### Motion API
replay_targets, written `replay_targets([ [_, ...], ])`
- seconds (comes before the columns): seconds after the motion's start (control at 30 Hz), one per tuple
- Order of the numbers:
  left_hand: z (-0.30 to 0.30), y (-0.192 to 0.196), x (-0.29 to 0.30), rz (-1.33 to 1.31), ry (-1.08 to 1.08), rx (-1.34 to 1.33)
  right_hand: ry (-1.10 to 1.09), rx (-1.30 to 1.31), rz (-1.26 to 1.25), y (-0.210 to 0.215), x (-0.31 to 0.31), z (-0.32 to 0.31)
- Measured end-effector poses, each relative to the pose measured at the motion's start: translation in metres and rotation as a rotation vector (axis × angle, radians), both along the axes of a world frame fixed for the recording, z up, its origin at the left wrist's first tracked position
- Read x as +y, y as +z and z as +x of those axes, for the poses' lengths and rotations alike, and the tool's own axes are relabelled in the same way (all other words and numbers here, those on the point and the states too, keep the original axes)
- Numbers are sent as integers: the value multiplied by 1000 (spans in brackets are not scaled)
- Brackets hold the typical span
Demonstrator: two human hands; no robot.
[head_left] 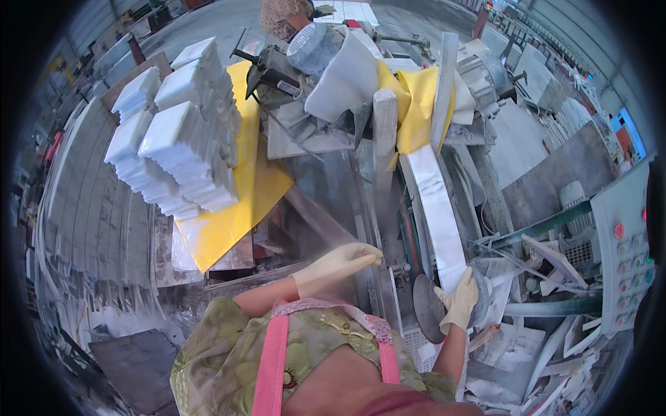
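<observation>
My right hand, in a pale rubber glove, grips the near end of a long white marble strip that lies on the wet machine bed and runs away toward the yellow flaps. A round grey disc sits just left of that hand. My left hand, also gloved, hovers flat with its fingers extended over the bed, holding nothing. It points right toward the strip and is apart from it.
Stacks of white tile pieces rest on a yellow sheet at the left. A control panel with coloured buttons stands at the right. Broken stone offcuts litter the lower right. A second upright strip stands mid-bed.
</observation>
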State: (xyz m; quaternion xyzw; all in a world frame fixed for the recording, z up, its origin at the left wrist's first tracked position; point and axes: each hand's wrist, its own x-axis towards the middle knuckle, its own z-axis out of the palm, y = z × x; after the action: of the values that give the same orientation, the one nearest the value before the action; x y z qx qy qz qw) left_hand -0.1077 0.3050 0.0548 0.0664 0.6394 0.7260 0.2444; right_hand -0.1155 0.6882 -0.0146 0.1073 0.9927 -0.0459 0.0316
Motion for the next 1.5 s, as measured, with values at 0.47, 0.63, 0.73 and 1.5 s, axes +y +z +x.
replay_targets([
  [0.47, 18, -24, -41, 113, 94, -97, 146, 17, 33, 24, 3, -1],
  [0.63, 11, -12, -65, 279, 95, -156, 580, 247, -133, 65, -113, -2],
  [0.73, 13, 5, -94, 105, 147, -112, 798, 295, -231, 69, -220, -4],
  [1.5, 117, 3, -273, -90, 576, -111, 1395, 293, -457, 84, -477, 17],
])
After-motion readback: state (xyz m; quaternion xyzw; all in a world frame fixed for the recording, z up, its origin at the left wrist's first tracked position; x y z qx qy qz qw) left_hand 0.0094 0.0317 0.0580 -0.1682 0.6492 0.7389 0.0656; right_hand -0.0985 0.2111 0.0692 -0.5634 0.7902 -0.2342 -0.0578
